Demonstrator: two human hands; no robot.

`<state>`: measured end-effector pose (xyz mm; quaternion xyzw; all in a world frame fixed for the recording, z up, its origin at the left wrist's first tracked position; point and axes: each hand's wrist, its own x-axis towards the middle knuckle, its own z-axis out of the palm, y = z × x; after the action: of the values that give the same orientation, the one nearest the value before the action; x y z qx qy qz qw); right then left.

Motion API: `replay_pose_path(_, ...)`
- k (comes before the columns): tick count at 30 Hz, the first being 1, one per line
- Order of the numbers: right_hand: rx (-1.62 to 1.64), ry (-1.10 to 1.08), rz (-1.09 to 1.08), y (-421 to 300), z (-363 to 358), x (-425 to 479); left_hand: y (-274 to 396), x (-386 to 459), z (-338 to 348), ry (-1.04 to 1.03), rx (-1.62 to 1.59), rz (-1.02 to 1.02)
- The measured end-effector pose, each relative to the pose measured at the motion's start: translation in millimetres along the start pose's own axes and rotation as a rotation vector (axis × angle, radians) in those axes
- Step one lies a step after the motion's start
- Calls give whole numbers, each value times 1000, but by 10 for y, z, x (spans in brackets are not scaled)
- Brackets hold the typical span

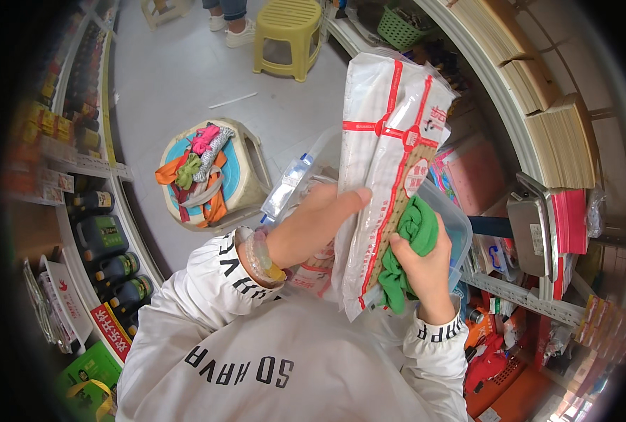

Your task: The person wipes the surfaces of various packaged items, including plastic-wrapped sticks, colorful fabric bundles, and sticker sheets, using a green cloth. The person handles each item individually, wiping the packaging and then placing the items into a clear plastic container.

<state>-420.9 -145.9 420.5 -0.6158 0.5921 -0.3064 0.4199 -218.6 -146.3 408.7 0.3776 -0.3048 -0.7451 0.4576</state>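
Two long plastic-wrapped packages with red bands (392, 158) stand tilted before me. My left hand (313, 224) rests at their left side, its thumb against the white wrapper; its other fingers are partly hidden behind them. A bunched green cloth (418, 227) is gripped in my right hand (426, 264), pressed against the right package. Behind the packages sits a translucent plastic bin (463, 232) with more packages in it, its blue-clipped handle side at the left. Knotted fabric strips (202, 163) in pink, green, orange and grey lie on a stool with a blue round top (228, 142).
A yellow plastic stool (289, 37) and a person's legs (234, 16) are at the top. Shelves with dark bottles (102, 237) line the left. At the right, shelving (524, 295) holds paper stacks (561, 137), a metal tray (532, 232) and a green basket (402, 29).
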Motion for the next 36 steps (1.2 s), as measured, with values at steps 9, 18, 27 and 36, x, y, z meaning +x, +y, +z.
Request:
replay_pose_path(9, -196, -109, -17, -39, -66, -160, 167, -60, 75, 13, 309, 42)
replay_pose_path(18, -603, 238, -853, -800, -58, 314, -114, 71, 94, -44, 559, 495)
replay_pose_path(27, -708, -141, -793, -607, 65, 251, -261, 75, -147, -25, 651, 510)
replay_pose_path(36, -541, -766, -282, -266, -196, -422, 68, 121, -99, 195, 372, 318)
